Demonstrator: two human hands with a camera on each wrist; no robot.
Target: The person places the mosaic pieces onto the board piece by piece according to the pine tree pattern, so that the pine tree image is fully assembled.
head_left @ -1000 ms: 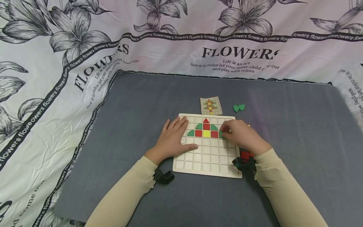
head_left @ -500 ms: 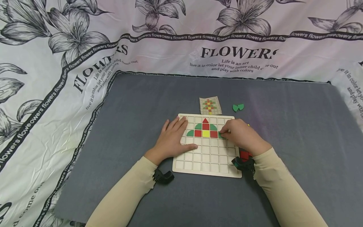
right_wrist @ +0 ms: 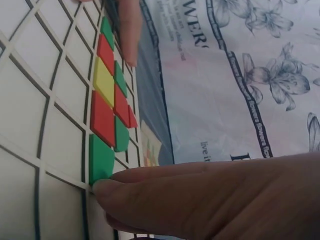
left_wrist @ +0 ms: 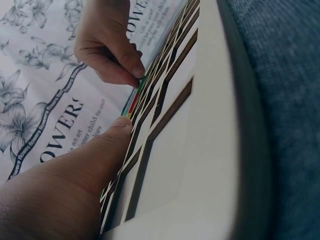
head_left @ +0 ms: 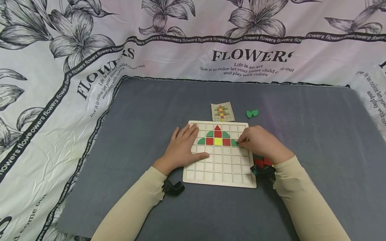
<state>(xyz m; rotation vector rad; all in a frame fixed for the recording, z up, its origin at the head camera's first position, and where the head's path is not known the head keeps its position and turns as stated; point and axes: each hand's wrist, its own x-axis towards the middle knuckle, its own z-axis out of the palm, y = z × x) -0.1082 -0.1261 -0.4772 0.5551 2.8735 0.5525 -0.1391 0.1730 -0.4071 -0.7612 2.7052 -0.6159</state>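
Now bares more of the green quarter-round tile (head_left: 234,143), left of the right hand's grip (head_left: 261,144), likely seated in the pale wooden gridded board (head_left: 219,168); with fingertips (right_wrist: 105,189) together, cannot tell if pinching.

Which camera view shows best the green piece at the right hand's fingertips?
The right wrist view: there the green piece appears large and mostly uncovered, at the right hand. The head view shows it small; the left wrist view, only a green sliver.

Head view softly lit — wrist views dimmer.
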